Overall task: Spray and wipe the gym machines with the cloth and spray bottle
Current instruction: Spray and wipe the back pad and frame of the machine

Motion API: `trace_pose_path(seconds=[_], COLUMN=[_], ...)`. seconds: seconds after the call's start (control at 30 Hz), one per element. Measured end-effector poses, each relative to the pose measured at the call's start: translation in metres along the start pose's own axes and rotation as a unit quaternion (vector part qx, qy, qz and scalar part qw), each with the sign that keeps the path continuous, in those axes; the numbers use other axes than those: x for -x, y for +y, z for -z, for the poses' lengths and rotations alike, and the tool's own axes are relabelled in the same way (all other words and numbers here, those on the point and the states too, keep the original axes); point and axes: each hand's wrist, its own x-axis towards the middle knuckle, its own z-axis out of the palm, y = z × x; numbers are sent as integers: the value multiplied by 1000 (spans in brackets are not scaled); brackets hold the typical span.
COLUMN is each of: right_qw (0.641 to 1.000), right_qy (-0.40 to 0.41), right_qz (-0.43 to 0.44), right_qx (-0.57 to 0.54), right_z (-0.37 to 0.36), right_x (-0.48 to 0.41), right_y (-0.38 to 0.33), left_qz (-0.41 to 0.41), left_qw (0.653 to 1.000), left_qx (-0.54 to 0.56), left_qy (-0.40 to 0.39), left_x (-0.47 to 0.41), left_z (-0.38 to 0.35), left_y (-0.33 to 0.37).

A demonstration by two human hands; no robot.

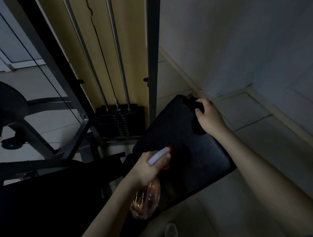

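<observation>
A black padded seat (198,152) of a gym machine slants across the middle of the view. My left hand (150,168) grips a clear pinkish spray bottle (146,201) by its neck; its white head with a red nozzle (162,154) points at the pad. My right hand (209,116) presses a dark cloth (197,123) onto the far right edge of the pad. The cloth is bunched under my fingers and partly hidden by them.
Behind the pad stands a weight stack (120,121) with two chrome guide rods (120,53) and a grey upright post (153,52). Dark frame bars (45,134) and another black pad (39,204) fill the left. A tiled floor (250,117) and wall corner lie to the right.
</observation>
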Motion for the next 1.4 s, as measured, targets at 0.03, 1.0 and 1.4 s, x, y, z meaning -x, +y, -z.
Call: trace_pose_path(seconds=[0.03,1.0,1.4], right_qw=[1000,987,882], right_qy=[1,92,23], right_qz=[-4,64,201], right_qx=[-3,116,425], right_z=[0,-2,-22], right_x=[1,73,164], right_y=[-1,0,39], left_qz=[-3,25,5], left_qw=[1000,1000,1000], left_qx=[3,4,-1], left_qy=[-5,-7,-9], left_x=[1,23,20], left_z=[1,20,32], left_y=[-4,-57,-64])
